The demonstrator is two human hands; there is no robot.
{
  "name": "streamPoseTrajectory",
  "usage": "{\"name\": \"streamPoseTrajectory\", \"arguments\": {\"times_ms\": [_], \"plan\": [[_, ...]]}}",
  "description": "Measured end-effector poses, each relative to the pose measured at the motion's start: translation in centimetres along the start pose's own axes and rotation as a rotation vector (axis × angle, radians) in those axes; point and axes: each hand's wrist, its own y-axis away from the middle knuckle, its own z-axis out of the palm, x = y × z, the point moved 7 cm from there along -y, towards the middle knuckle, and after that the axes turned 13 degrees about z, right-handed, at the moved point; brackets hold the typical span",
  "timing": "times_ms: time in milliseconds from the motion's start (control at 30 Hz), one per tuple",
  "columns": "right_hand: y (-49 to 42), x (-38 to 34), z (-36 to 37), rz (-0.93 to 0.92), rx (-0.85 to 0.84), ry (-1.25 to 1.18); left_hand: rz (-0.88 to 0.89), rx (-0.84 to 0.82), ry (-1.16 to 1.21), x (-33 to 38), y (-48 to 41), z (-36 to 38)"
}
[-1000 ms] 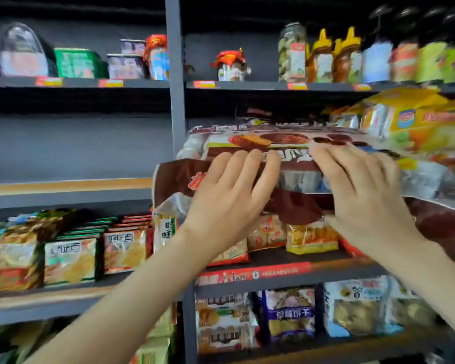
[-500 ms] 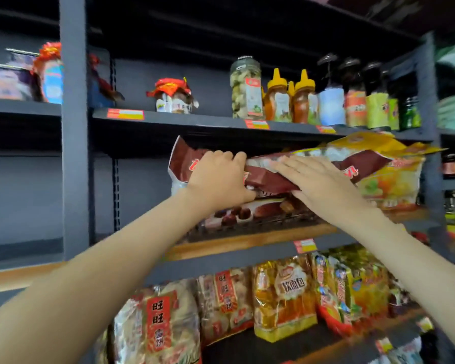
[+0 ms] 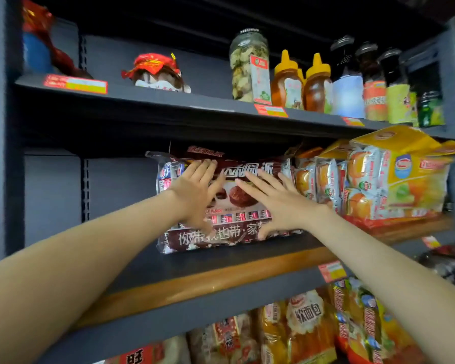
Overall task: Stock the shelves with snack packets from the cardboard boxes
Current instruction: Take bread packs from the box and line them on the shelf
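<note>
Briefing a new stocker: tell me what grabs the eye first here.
Two bare hands, left hand and right hand, press flat on a big brown snack packet standing on the middle shelf. Right of it sit yellow bread packets; above, a row of jars and bottles.

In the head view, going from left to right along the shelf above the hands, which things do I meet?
Red-and-blue wrapped package → red-topped jar → tall glass jar → honey bottles → dark-capped bottles → small green jar.
</note>
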Motion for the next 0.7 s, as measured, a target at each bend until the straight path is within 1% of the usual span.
{"name": "streamPoseTrajectory", "arguments": {"times_ms": [67, 167, 267, 367, 433, 600, 700], "plan": [[-1.1, -0.2, 1.5, 0.011, -0.071, -0.009, 0.096, -0.051, -0.03, 0.2, -0.2, 1.8], [-2.5, -0.1, 2.7, 0.029, -0.093, 0.038, 0.136, -0.079, -0.031, -0.4, -0.8, 2.7], [-3.5, 0.1, 2.9, 0.034, -0.074, 0.102, 0.125, -0.066, -0.034, -0.1, -1.8, 2.7], [-3.7, 1.5, 3.2, 0.066, -0.093, 0.099, 0.102, 0.024, -0.01, 0.8, -2.9, 2.4], [-3.7, 2.7, 3.7, 0.089, -0.096, 0.112, 0.096, 0.073, -0.061, 1.4, -3.5, 2.1], [-3.8, 4.3, 3.8, 0.088, -0.094, 0.128, 0.079, 0.072, -0.133, 1.8, -4.6, 1.2], [-3.7, 4.4, 3.6, 0.097, -0.09, 0.105, 0.035, 0.075, -0.105, 2.0, -4.6, 0.4]]}}
